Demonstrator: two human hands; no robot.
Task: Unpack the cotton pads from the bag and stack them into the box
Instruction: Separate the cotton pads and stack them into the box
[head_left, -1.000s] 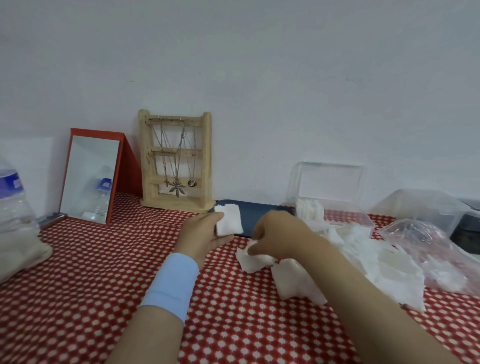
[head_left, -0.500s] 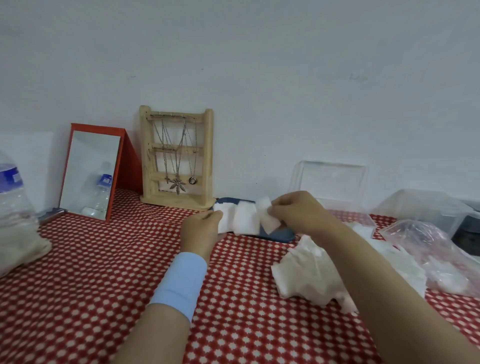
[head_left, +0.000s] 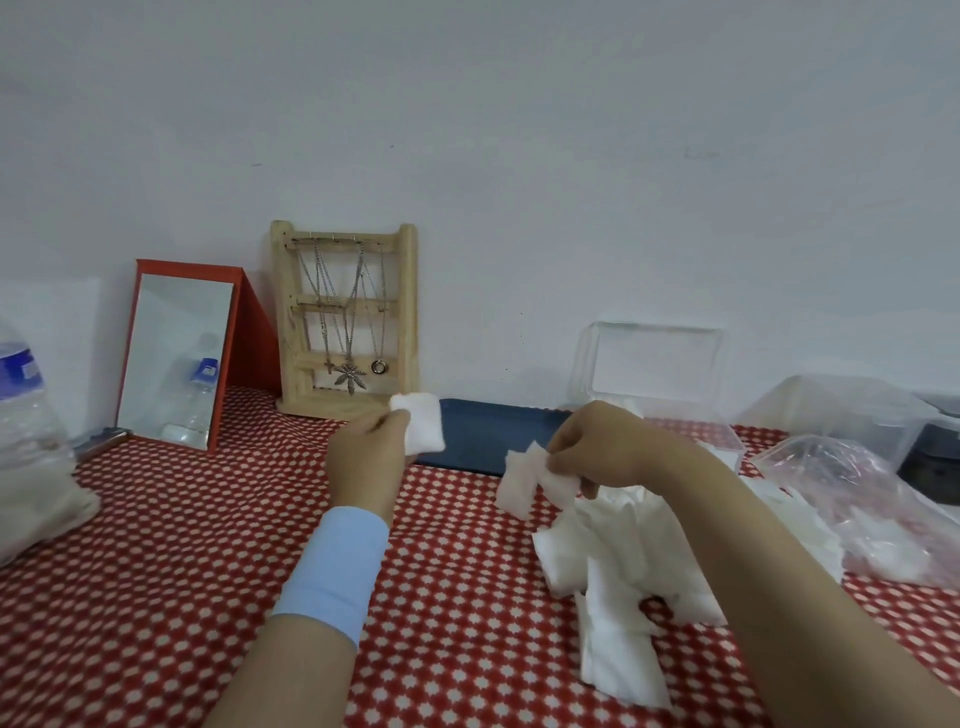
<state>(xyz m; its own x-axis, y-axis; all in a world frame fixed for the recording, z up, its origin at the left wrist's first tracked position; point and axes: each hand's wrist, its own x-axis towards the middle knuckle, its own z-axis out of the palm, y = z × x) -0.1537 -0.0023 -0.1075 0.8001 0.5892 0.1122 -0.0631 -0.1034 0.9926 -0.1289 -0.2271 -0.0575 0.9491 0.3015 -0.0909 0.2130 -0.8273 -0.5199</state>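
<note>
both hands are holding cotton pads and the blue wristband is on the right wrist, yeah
Not quite. The head view shows the blue wristband on the left wrist, not the right. The rest holds: the left hand holds a small stack of pads, and the right hand pinches loose pads.

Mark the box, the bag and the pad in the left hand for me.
box (head_left: 654, 364), head view, on its raised clear lid.
bag (head_left: 836, 470), head view, on its crinkled upper side.
pad (head_left: 423, 428), head view, middle of the square pinched by the left hand (head_left: 363, 460).
</note>
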